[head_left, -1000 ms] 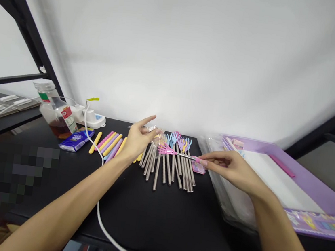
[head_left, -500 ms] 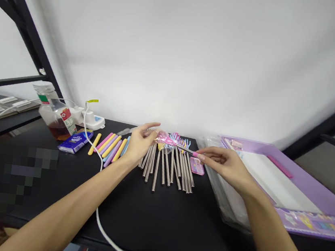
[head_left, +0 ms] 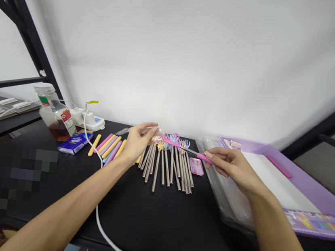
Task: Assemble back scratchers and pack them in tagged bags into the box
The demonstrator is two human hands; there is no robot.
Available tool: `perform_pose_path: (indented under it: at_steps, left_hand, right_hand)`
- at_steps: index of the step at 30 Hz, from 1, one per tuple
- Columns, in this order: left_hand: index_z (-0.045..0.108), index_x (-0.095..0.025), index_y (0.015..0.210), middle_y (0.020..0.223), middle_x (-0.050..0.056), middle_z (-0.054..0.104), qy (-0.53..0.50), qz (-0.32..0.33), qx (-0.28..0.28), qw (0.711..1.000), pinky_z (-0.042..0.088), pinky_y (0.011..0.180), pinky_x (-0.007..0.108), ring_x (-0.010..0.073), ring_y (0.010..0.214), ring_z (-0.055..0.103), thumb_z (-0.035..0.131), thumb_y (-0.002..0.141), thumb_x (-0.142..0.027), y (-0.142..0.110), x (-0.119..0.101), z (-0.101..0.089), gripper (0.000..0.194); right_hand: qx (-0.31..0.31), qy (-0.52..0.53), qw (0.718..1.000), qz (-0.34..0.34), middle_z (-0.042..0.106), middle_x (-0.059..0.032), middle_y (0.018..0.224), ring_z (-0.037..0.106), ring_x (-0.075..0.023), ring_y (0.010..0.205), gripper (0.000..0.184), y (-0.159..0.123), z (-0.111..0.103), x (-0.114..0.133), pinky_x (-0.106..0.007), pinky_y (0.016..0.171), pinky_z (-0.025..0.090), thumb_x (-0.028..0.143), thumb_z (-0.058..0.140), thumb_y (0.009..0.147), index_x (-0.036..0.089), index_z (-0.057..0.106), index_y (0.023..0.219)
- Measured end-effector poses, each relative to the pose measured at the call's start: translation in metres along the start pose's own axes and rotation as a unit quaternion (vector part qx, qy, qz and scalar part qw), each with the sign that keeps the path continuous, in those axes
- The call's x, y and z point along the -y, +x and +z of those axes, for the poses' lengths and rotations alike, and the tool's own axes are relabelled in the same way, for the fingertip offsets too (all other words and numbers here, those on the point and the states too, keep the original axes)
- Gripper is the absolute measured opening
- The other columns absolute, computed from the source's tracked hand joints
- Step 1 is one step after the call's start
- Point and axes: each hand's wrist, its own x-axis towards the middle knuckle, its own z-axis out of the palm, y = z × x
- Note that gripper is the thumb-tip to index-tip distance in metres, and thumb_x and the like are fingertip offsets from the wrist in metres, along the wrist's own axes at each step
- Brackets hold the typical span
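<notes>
We have the pink back scratcher (head_left: pixel 189 150) over the rear half of the black surface (head_left: pixel 149 221), its curved tines toward our left; our right hand (head_left: pixel 226 163) pinches the handle's end. Our left hand (head_left: pixel 139 140) grips a clear wrapper (head_left: pixel 157 135) between thumb and fingers, close to the tines; we can't tell whether they touch the film. Those splayed tips could snag or tear it if pushed in at a slant. Below, metal-shafted scratchers (head_left: pixel 156 169) fan toward the front edge, and their raised heads could catch ours if we dipped it. A small pink packet (head_left: pixel 196 166) sits beside them. Leftward lie pastel sticks (head_left: pixel 111 146) and a white cable (head_left: pixel 98 214) running over the front edge, where our left forearm could drag it; rightward, a purple-framed board (head_left: pixel 312 192).
</notes>
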Motion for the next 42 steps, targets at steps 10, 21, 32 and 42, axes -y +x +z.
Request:
perform_pose_path:
  at_steps: [10,21,32,42]
  left_hand:
    - [0.07,-0.013,0.113,0.093,0.009,0.077,0.017,-0.002,0.044,0.999,0.063,0.077,0.032,0.021,0.087,0.074,0.084,0.072,-0.044,-0.008,0.001,0.007,0.053]
    - [0.067,-0.019,0.113,0.09,0.003,0.071,-0.013,0.033,0.036,0.999,0.064,0.077,0.032,0.0184,0.085,0.072,0.079,0.078,-0.035,-0.015,0.009,0.018,0.04]
    - [0.064,-0.022,0.123,0.093,0.005,0.07,-0.019,0.012,0.056,0.998,0.062,0.08,0.033,0.0206,0.09,0.072,0.075,0.084,-0.035,-0.025,0.004,0.023,0.043]
    - [0.069,-0.019,0.114,0.093,0.006,0.069,0.02,0.012,0.06,0.998,0.059,0.074,0.029,0.0184,0.084,0.07,0.072,0.087,-0.029,-0.021,0.005,0.021,0.03]
  right_hand:
    - [-0.046,-0.014,0.998,-0.036,0.071,-0.0094,0.074,0.063,-0.0202,0.068,0.051,0.002,0.015,0.002,-0.027,0.05,0.034,0.064,0.076,0.074,0.015,0.076,0.088]
    - [-0.06,0.068,0.995,-0.034,0.064,-0.0003,0.063,0.045,-0.0085,0.049,0.051,0.006,0.048,0.0,-0.023,0.047,0.026,0.059,0.083,0.07,0.021,0.049,0.075]
    - [-0.087,0.082,0.992,-0.04,0.057,0.001,0.063,0.052,-0.0139,0.059,0.05,0.003,0.067,0.001,-0.025,0.054,0.037,0.062,0.079,0.072,0.022,0.049,0.074]
    - [-0.018,0.109,0.993,-0.04,0.064,0.0006,0.072,0.055,-0.011,0.057,0.041,0.001,0.061,0.005,-0.025,0.054,0.045,0.052,0.081,0.076,0.021,0.055,0.08]
